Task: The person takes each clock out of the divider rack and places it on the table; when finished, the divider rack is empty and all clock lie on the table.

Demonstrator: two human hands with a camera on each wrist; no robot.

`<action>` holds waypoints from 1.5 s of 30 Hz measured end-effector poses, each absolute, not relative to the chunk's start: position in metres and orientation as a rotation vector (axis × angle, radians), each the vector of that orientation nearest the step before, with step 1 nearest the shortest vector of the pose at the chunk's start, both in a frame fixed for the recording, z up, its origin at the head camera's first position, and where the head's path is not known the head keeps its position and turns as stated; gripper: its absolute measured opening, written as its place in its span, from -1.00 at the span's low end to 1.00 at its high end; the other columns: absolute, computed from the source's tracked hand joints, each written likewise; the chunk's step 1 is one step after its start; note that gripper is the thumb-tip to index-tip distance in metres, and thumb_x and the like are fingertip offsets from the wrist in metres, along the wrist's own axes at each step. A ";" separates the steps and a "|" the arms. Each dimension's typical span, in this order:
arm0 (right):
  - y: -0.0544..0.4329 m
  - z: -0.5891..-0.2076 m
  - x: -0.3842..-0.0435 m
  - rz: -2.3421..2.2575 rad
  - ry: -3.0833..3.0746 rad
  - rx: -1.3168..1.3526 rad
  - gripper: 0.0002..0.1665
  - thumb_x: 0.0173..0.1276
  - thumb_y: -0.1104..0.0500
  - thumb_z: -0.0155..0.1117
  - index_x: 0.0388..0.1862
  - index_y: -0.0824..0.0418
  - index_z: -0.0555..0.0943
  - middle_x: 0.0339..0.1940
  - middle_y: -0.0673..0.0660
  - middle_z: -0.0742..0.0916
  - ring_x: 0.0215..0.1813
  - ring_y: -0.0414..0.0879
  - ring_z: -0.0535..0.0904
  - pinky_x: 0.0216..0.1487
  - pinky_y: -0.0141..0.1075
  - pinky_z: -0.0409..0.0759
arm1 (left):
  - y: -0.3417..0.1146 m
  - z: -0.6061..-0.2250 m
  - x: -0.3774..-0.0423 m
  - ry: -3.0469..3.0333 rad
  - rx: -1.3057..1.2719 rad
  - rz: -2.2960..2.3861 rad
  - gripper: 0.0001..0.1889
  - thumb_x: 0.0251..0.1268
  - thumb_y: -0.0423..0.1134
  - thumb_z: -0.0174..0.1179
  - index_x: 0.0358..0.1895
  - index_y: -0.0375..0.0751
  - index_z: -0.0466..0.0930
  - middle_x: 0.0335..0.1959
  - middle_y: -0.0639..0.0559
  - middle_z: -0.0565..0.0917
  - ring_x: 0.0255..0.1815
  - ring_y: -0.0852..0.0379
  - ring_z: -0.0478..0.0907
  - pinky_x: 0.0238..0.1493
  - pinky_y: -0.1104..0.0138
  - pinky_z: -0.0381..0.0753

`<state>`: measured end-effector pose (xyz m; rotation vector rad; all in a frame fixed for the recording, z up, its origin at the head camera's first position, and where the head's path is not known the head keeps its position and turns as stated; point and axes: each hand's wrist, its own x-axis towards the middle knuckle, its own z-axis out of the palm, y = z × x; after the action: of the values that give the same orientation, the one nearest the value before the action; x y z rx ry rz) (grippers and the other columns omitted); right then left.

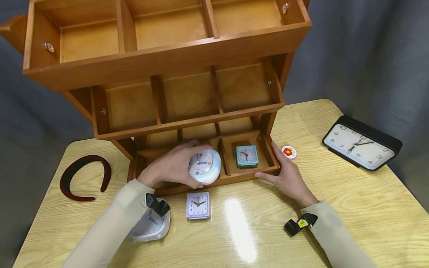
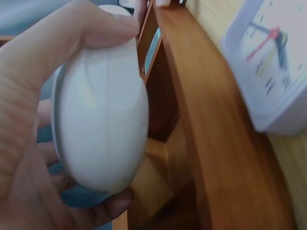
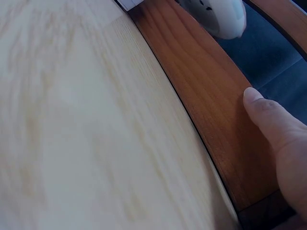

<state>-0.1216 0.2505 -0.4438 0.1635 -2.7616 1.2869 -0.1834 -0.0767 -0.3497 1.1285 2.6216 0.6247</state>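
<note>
The left hand is gripping a white, rounded plastic clock with a pale-blue rim, its thumb pressing one side and its fingers curling round the other, over the front edge of the lowest tray of a brown wooden three-tier box, just left of a wooden divider; whether it is touching that edge, I cannot tell. The right hand is bracing the tray's front right corner with outstretched thumb and fingers. A small square turquoise clock is lying in the right compartment, while a square lavender clock is resting on the light wooden tabletop just beyond the tray's front edge. The step in hand seems to be guiding the white clock at the middle compartment; the next move is probably calling for an angle clearing both divider and edge, with the tray held steady.
</note>
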 end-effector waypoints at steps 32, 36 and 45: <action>0.252 -0.443 -0.123 1.293 -2.752 0.156 0.33 0.02 -0.14 0.53 0.59 0.01 -0.10 0.52 0.29 0.26 0.41 0.25 0.34 0.32 0.12 0.36 | 0.003 -0.373 -0.080 2.854 1.153 0.425 0.11 -0.47 0.32 0.44 0.39 0.01 0.32 0.13 -0.09 0.49 0.06 0.01 0.40 -0.41 0.30 0.58; 0.253 -0.442 -0.124 1.300 -2.750 0.158 0.33 0.03 -0.15 0.52 0.60 0.01 -0.11 0.54 0.27 0.23 0.43 0.25 0.31 0.34 0.12 0.33 | 0.014 -0.383 -0.077 2.881 1.112 0.365 0.11 -0.46 0.32 0.43 0.38 -0.03 0.34 0.13 -0.13 0.49 0.08 -0.05 0.42 -0.45 0.29 0.60; 0.251 -0.443 -0.123 1.322 -2.744 0.154 0.32 0.03 -0.11 0.53 0.60 0.00 -0.11 0.54 0.25 0.23 0.42 0.24 0.32 0.35 0.10 0.33 | 0.026 -0.398 -0.075 2.913 1.090 0.248 0.12 -0.48 0.31 0.43 0.37 -0.09 0.36 0.05 -0.13 0.51 0.00 -0.05 0.43 -0.58 0.34 0.55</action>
<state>-0.1233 0.2514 -0.4432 0.1536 -2.7436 1.3218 -0.0748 0.0260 -0.3983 1.0898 2.9130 0.2484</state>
